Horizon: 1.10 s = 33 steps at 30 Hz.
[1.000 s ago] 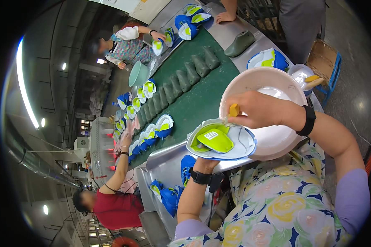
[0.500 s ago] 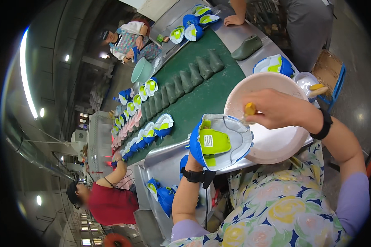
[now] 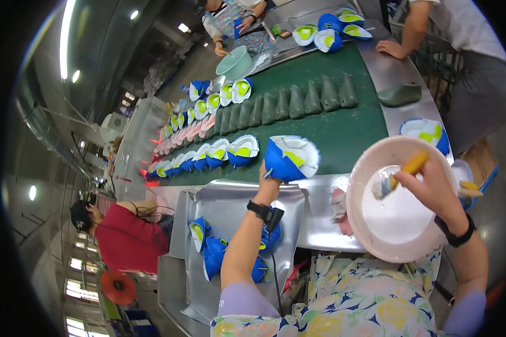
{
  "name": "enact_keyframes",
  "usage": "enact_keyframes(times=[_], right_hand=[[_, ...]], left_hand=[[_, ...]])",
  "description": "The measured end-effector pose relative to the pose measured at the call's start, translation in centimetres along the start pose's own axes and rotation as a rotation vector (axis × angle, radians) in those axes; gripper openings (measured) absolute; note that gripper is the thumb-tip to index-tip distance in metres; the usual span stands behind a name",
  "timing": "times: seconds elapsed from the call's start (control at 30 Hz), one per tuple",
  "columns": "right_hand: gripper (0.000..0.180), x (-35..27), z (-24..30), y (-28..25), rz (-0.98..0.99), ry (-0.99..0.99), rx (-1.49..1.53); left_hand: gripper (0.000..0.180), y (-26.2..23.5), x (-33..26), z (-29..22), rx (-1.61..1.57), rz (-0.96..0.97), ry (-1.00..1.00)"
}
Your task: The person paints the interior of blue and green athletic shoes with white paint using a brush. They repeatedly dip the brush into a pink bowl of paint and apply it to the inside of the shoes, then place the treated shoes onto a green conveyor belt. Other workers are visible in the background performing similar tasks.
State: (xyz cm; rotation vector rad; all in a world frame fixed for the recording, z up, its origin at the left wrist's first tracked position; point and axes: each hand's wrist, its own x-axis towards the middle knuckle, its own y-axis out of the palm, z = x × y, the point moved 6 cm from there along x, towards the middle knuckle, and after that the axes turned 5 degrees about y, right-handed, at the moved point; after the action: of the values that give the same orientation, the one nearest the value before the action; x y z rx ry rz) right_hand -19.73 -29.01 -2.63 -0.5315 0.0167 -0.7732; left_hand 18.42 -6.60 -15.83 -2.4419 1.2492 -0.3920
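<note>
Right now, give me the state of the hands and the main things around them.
left hand: gripping the blue upper
blue upper: held up, tilted, lining exposed
right hand: gripping the brush
brush: bristles down, over the basin
basin: upright, whitish liquid inside
grey-green lasts: lined up on the green belt

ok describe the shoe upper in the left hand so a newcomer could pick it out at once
Find the long green surface crossing the middle. Along its near edge runs a row of blue shoe uppers; just right of the row's end is the person's left hand. The held upper, blue outside, white and lime inside, differs from that row by being in the hand.
</note>
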Motion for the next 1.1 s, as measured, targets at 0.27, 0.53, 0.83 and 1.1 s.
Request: enact_keyframes(times=[0.27, 0.53, 0.83, 1.1], right_hand=[[0.019, -1.0, -3.7, 1.8, 0.182, 0.311, -0.025], [0.014, -0.4, -10.0, 3.7, 0.233, 0.432, -0.002], [0.017, -2.6, -5.7, 11.8, 0.788, 0.04, -0.254], [0.017, -2.8, -5.4, 1.1, 0.37, -0.009, -0.33]], left_hand=[[0.047, -5.5, 7.1, 13.8, -0.645, -0.315, -0.374], [0.047, -14.0, 3.3, 7.1, 0.284, -0.229, -0.051], [0.071, -3.6, -20.1, 1.4, 0.802, 0.501, 0.098], [0.053, -3.8, -12.1, -10.9, 0.485, 0.189, 0.345]])
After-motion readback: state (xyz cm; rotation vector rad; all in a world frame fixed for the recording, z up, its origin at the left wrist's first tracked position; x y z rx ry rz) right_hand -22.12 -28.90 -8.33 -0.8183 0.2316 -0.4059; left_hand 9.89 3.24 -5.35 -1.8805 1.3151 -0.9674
